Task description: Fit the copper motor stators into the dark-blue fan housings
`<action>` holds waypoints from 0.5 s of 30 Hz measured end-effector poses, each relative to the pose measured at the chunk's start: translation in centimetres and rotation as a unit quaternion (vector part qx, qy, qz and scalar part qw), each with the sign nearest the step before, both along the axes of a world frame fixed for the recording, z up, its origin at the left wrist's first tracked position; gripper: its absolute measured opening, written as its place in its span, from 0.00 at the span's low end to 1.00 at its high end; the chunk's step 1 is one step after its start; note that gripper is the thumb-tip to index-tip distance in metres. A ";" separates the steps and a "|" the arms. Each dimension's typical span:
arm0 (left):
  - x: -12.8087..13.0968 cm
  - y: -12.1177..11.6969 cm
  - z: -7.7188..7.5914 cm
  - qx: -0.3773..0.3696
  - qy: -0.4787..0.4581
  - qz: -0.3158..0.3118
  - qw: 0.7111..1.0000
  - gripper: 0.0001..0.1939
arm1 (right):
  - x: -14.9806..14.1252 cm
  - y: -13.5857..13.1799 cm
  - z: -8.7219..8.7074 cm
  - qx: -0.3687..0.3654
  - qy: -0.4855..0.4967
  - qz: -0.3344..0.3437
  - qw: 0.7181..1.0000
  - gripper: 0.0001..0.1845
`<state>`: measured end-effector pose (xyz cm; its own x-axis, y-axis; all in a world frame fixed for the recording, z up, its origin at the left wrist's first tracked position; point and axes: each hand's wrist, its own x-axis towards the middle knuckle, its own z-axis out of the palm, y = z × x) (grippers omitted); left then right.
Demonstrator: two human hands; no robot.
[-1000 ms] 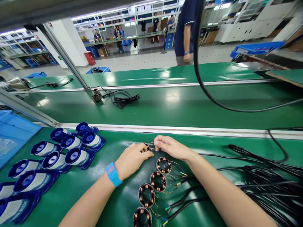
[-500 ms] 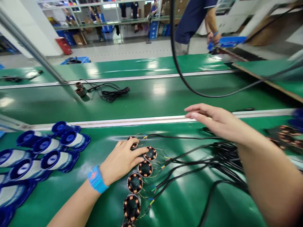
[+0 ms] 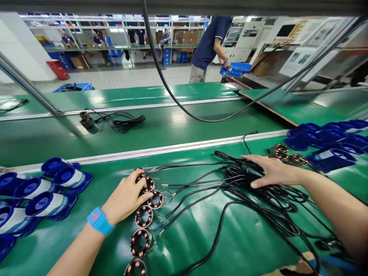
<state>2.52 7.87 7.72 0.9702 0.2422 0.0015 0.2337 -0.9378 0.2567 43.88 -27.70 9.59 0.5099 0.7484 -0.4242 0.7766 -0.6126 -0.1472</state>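
Note:
A row of ring-shaped motor stators [image 3: 144,216] with copper windings runs toward me, thin wires joining each to a black cable. My left hand [image 3: 125,199], wearing a blue wristband, has its fingers curled round a stator [image 3: 149,184] near the row's far end. Its thumb touches the stator [image 3: 155,199] beside it, and its fingers partly hide the farthest one. Over a tangled pile of black cables [image 3: 241,176], my right hand [image 3: 273,171] is open, thumb and fingers apart. Whether it touches the cables I cannot tell.
Blue plastic housings [image 3: 51,203] with pale labels stand at the left, more housings [image 3: 330,157] at the right. More stators [image 3: 281,151] lie behind my right hand. A black cable [image 3: 184,109] hangs across the view. Beyond the conveyor, a person [image 3: 209,46] handles a blue bin [image 3: 237,69].
My right hand has lowered from above the bench to the cable pile and spread its thumb away. My left hand stays at the row's far end. The view has shifted right.

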 end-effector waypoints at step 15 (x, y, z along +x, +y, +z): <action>-1.1 -0.8 -0.3 -0.020 -0.024 0.007 0.999 0.17 | -5.4 -5.4 -3.4 0.198 -0.156 0.104 0.962 0.65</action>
<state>1.46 7.07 7.40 0.9657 0.2568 0.0382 0.2334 -0.9231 0.3057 38.43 -33.10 6.16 0.3875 0.9197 0.0640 0.9207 -0.3826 -0.0771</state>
